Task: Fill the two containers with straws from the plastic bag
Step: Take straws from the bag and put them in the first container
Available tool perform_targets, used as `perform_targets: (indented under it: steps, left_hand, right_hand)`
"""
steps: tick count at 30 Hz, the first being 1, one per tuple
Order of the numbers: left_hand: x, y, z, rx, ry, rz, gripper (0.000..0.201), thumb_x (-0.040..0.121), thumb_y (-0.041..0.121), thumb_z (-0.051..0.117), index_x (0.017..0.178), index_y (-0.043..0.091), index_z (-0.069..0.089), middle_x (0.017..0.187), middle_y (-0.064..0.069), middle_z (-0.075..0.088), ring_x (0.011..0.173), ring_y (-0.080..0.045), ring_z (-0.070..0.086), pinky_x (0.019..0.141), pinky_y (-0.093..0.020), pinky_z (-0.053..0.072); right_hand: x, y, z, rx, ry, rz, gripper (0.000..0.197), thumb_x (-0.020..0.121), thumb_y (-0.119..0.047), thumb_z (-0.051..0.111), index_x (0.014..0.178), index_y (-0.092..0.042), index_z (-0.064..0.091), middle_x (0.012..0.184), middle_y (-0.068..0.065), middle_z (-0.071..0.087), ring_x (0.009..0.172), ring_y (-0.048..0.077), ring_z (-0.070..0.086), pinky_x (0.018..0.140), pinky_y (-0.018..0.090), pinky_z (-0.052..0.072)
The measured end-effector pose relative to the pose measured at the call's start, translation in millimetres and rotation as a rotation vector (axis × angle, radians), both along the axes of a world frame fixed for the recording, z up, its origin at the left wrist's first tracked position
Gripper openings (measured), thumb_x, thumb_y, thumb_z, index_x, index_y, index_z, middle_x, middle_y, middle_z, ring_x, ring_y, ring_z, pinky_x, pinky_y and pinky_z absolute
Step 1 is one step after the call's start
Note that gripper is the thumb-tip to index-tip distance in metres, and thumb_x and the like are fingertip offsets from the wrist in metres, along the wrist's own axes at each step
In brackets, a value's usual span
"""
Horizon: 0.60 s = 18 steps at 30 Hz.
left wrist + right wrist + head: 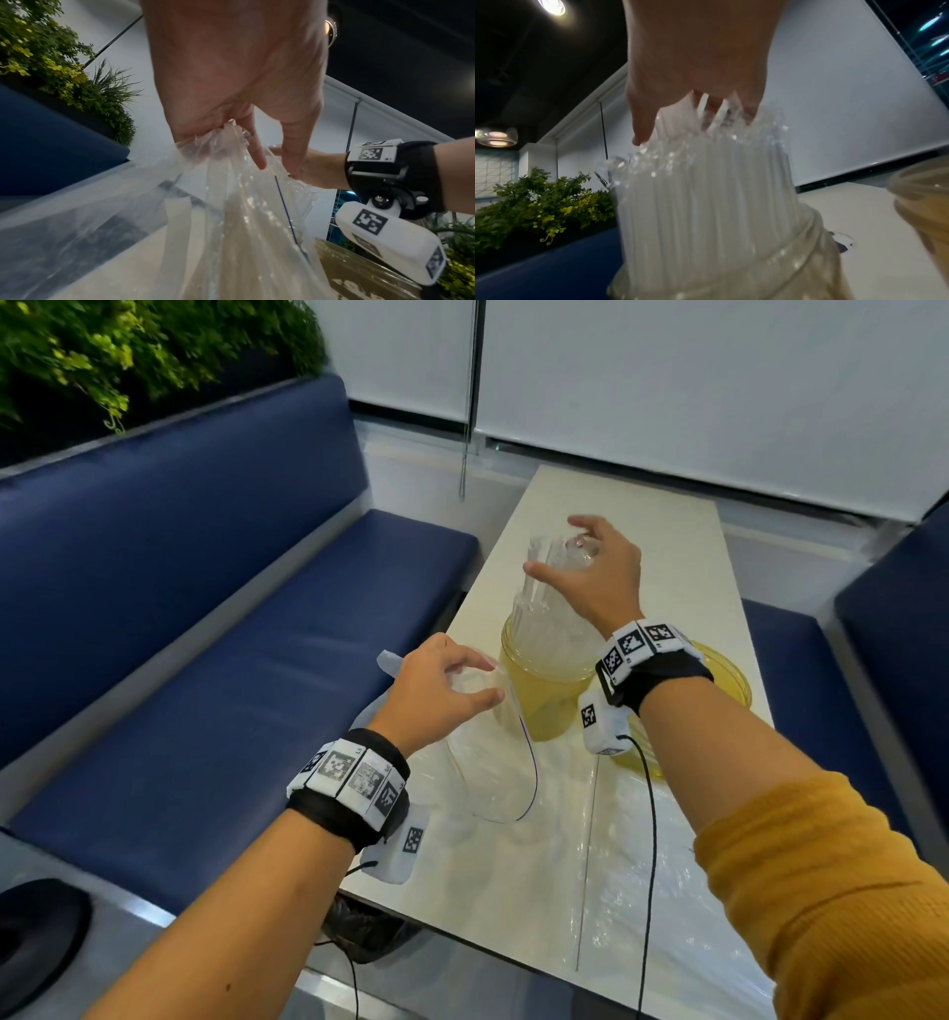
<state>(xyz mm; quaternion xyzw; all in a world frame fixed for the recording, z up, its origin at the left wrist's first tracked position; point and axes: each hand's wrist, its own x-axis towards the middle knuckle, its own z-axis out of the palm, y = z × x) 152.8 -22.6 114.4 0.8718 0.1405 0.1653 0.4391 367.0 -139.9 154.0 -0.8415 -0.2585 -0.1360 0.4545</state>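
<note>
The straws [547, 613] are thin, clear-wrapped white tubes packed into one tight upright bundle, their lower ends sunk in a yellowish translucent container [542, 690] on the pale table [662, 531]. Their wrapper tips glitter above the rim. The right hand [598, 572] sits on top of the bundle with thumb and fingers spread and curved down around the upper ends, gripping them. The left hand [436, 690] pinches the raised mouth of the clear plastic bag [493, 762] between thumb and fingers; the bag sags from that grip onto the table just beside the container, a thin blue line running along its edge.

The head view alone shows the second container [729, 675], lying right of the first and largely hidden behind the right wrist; whether it holds any straws cannot be told. The left wrist view shows the bag's crinkled film bunched under the fingertips [259, 160], which the head view blurs. The right wrist view shows individual straws [706, 194] fanning up against the palm and the first container's ribbed rim [805, 249].

Counted: two containers, one bag, one bundle of straws too many to number, and one loose straw [588, 860] lying on the table near the bag.
</note>
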Motion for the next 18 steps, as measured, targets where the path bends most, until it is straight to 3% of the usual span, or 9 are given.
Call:
perform_targets:
  steps: [3,5,7,9,13,16,18]
  left_hand:
    - [2,-1,2,0.008,-0.003,-0.004,0.031,0.078,0.035,0.082,0.106,0.023,0.074,0.104,0.001,0.059,0.097,-0.010,0.056,0.080,-0.012,0.041]
    - [4,0,5,0.004,-0.011,-0.009,0.031,0.079,0.035,0.082,0.106,0.023,0.074,0.103,0.002,0.058,0.097,-0.011,0.057,0.082,-0.017,0.044]
    - [5,0,7,0.001,-0.009,-0.017,0.031,0.078,0.035,0.082,0.106,0.023,0.075,0.100,0.004,0.057,0.097,-0.012,0.057,0.087,-0.025,0.048]
    - [7,-1,9,0.005,0.003,-0.025,0.031,0.078,0.034,0.082,0.106,0.023,0.075,0.100,0.004,0.057,0.097,-0.012,0.058,0.089,-0.029,0.050]
    - [7,-2,9,0.004,0.006,-0.034,0.028,0.078,0.033,0.083,0.104,0.024,0.076,0.102,0.000,0.060,0.098,-0.014,0.059,0.093,-0.037,0.051]
    - [4,-2,11,0.037,0.039,-0.038,0.026,0.080,0.028,0.080,0.106,0.024,0.075,0.104,-0.001,0.060,0.098,-0.013,0.059,0.093,-0.036,0.051]
    - [3,-2,12,0.062,0.059,-0.047,0.027,0.082,0.019,0.076,0.109,0.023,0.074,0.107,-0.001,0.059,0.099,-0.012,0.058,0.094,-0.024,0.049]
  right_hand:
    - [0,-2,14,0.125,-0.133,0.133,0.075,0.062,-0.046,0.091,0.125,-0.025,0.056,0.119,-0.007,0.064,0.108,0.005,0.059,0.092,0.014,0.046]
    - [3,3,22,0.065,-0.298,0.163,0.057,0.074,-0.042,0.083,0.123,-0.022,0.062,0.125,-0.007,0.063,0.116,0.008,0.057,0.101,0.020,0.045]
    - [8,12,26,-0.160,-0.410,0.189,0.042,0.091,-0.042,0.065,0.128,-0.022,0.065,0.135,-0.003,0.061,0.128,0.015,0.051,0.110,0.032,0.040]
    - [11,21,21,-0.490,-0.387,0.244,0.044,0.103,-0.040,0.045,0.139,-0.018,0.058,0.143,0.003,0.056,0.137,0.023,0.045,0.112,0.037,0.034]
    - [5,18,-6,-0.909,-0.274,0.274,0.040,0.108,-0.026,0.029,0.113,-0.003,0.062,0.111,0.019,0.064,0.104,0.036,0.059,0.089,0.041,0.043]
    - [1,13,-8,-0.766,-0.137,0.254,0.047,0.109,-0.030,0.028,0.119,-0.003,0.065,0.116,0.021,0.068,0.105,0.037,0.062,0.092,0.043,0.049]
    - [1,12,-2,-0.549,-0.121,0.198,0.051,0.108,-0.036,0.030,0.118,-0.003,0.068,0.118,0.018,0.070,0.107,0.035,0.064,0.094,0.043,0.051]
